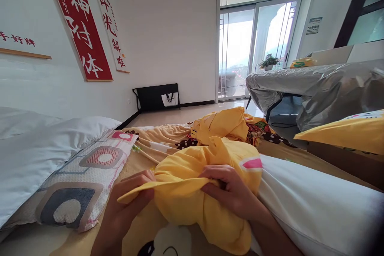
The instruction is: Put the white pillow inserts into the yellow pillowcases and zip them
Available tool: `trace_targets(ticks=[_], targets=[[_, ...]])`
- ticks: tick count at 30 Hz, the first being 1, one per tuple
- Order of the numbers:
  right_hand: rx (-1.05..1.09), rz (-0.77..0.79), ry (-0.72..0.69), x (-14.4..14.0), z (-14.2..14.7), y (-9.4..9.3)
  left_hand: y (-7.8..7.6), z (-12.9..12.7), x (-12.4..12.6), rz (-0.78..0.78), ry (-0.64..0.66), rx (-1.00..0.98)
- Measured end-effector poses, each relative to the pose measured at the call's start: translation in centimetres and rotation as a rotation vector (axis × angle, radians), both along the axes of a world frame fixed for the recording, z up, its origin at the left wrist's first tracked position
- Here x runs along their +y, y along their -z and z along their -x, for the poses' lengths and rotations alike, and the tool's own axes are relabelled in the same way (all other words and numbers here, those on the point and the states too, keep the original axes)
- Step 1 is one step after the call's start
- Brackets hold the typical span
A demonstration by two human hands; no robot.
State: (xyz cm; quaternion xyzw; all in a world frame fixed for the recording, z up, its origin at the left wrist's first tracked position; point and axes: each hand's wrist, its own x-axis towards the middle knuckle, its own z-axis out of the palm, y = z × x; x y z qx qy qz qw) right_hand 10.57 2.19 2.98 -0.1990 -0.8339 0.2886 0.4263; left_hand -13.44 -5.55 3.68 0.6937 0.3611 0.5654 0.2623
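Observation:
A yellow pillowcase (183, 204) with a pink-and-white patch is bunched around the near left end of a white pillow (315, 196). The rest of the pillow stretches bare to the right. My left hand (129, 198) pinches the hem at its left corner, thumb below and fingers above. Farther along the same edge, my right hand (229, 188) grips the fabric between thumb and curled fingers. What lies inside the folds is hidden. Below is a tan patterned bedsheet (144, 224) with a cartoon face.
A patterned pillow (105, 158) and white pillows (75, 138) lie at left. Crumpled yellow fabric (222, 124) rests ahead on the bed. On the right are another yellow piece (345, 132) and a plastic-covered table (330, 76). A black folded panel (153, 96) leans on the wall.

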Motion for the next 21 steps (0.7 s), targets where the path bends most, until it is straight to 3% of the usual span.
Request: trace_targets(ticks=[4,6,7,9,10,12,15,21], targets=[[0.038,-0.052,-0.041,-0.1,-0.1,0.0,-0.4,1.3,-0.1,-0.155,0.527,0.187],[0.063,-0.067,-0.032,-0.2,0.1,0.1,-0.7,1.9,-0.3,-0.225,0.612,0.173],[0.078,-0.077,-0.024,-0.2,0.2,0.2,-0.8,2.1,-0.4,-0.233,0.542,0.178],[0.111,-0.103,-0.007,-0.2,0.4,0.2,-1.0,2.2,-0.7,-0.203,0.246,0.293],[0.125,-0.115,-0.001,-0.2,0.5,0.2,-1.1,2.0,-0.9,-0.181,0.088,0.401],[0.145,-0.133,-0.004,-0.2,0.6,0.2,-1.2,1.5,-1.1,-0.178,-0.080,0.635],[0.153,-0.153,-0.024,-0.2,0.7,0.2,-1.1,0.3,-1.0,-0.254,-0.111,0.754],[0.158,-0.183,-0.036,0.0,1.0,0.5,-0.5,-0.8,-0.1,-0.376,-0.121,0.742]])
